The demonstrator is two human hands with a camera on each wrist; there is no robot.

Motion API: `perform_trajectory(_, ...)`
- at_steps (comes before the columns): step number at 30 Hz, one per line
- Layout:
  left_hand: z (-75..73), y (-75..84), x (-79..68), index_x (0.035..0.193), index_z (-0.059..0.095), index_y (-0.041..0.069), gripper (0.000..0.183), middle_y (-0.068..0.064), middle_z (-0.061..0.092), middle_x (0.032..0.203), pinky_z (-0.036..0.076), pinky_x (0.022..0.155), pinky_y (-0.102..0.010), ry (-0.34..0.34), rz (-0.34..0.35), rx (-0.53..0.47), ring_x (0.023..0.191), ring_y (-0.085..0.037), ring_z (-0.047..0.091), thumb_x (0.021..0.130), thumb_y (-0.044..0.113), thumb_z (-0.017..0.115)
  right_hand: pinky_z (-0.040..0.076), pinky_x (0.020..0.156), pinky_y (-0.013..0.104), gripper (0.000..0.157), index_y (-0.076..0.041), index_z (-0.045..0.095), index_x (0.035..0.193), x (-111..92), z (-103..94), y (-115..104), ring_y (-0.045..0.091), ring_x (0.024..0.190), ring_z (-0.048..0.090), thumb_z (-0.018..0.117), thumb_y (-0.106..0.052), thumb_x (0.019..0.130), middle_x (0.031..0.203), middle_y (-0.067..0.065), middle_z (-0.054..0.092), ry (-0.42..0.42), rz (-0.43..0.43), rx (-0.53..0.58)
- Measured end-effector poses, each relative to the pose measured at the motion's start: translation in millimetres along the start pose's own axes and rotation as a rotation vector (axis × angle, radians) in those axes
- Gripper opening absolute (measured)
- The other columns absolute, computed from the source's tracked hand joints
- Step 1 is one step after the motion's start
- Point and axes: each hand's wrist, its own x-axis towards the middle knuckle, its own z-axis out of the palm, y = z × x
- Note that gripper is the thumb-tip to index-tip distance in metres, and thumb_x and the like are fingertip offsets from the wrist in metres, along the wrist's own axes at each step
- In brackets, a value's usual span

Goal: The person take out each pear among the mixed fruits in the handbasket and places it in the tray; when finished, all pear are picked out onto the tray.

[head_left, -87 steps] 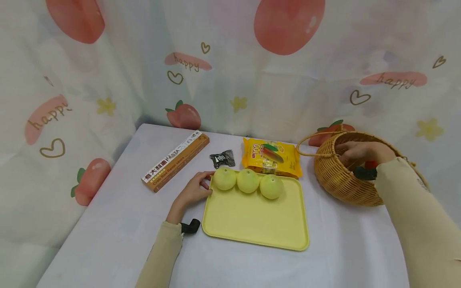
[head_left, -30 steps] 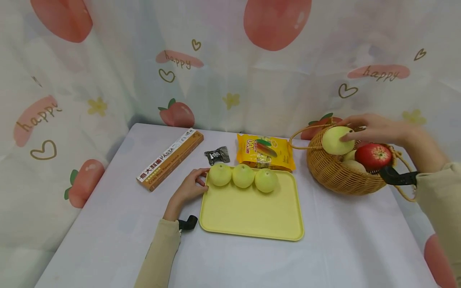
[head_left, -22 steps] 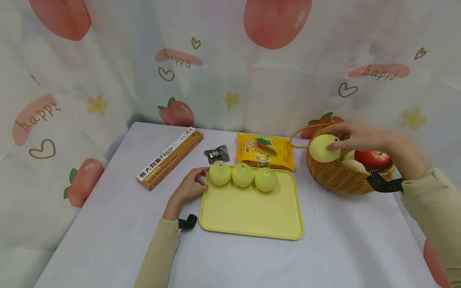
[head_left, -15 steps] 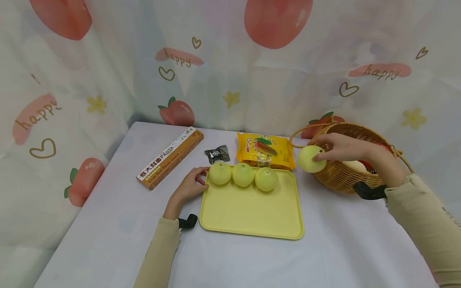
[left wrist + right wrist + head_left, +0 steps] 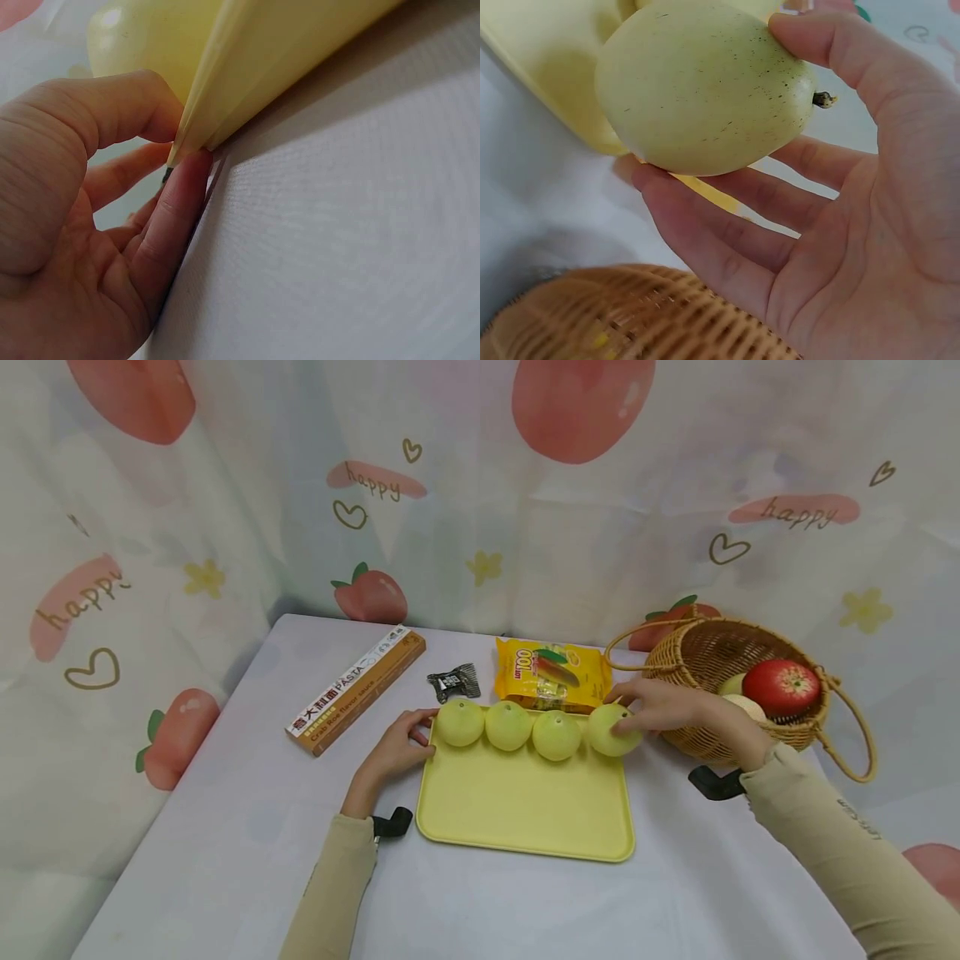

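My right hand [image 5: 660,706] holds a pale green round fruit [image 5: 705,86] between thumb and fingers. In the right wrist view, the fruit has a short dark stem and fine dark specks. It sits over the back right corner of the yellow tray [image 5: 525,810], beside a row of three similar fruits [image 5: 556,736] along the tray's back edge. At the tray's left rim, my left hand [image 5: 395,745] pinches the edge; the left wrist view shows the thumb [image 5: 142,105] on one side of the rim and a finger against its underside.
On the right stands a wicker basket [image 5: 697,652] holding a red fruit [image 5: 780,687] and paler ones. Behind the tray lie a yellow packet with a mango picture [image 5: 551,677] and a small black wrapped packet [image 5: 453,682]. A pasta box [image 5: 356,693] lies at left.
My right hand reached into the basket, lifted out a pale green fruit and carried it left to the tray's back right corner. The left hand stayed at the tray's rim.
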Motion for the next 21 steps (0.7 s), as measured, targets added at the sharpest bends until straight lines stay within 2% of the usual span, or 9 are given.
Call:
perform_trajectory(10, -0.4, -1.0, 0.4, 0.141, 0.052, 0.005, 0.065, -0.016, 0.055, 0.119, 0.047, 0.078, -0.032, 0.002, 0.008, -0.001, 0.086, -0.019, 0.059, 0.078, 0.0, 0.069, 0.053, 0.065, 0.034, 0.061, 0.004, 0.052, 0.133, 13, 15.8, 11, 0.023, 0.087, 0.058, 0.069, -0.036, 0.09, 0.126, 0.026, 0.056, -0.024, 0.0, -0.006)
perform_trajectory(17, -0.6, 1.8, -0.4, 0.142, 0.051, 0.006, 0.066, -0.016, 0.054, 0.119, 0.047, 0.079, -0.033, -0.006, -0.006, -0.011, 0.086, -0.02, 0.059, 0.078, 0.0, 0.07, 0.052, 0.066, 0.033, 0.064, 0.005, 0.05, 0.135, 16, 16.6, 11, 0.022, 0.088, 0.059, 0.067, -0.037, 0.091, 0.128, 0.029, 0.054, -0.019, 0.015, 0.003)
perform_trajectory(21, -0.5, 0.4, -0.3, 0.142, 0.051, 0.005, 0.066, -0.016, 0.054, 0.119, 0.047, 0.079, -0.033, -0.007, 0.001, -0.006, 0.086, -0.02, 0.059, 0.079, 0.0, 0.069, 0.053, 0.072, 0.037, 0.066, 0.005, 0.048, 0.137, 15, 14.7, 9, 0.026, 0.093, 0.059, 0.067, -0.039, 0.091, 0.129, 0.029, 0.054, -0.032, 0.027, -0.014)
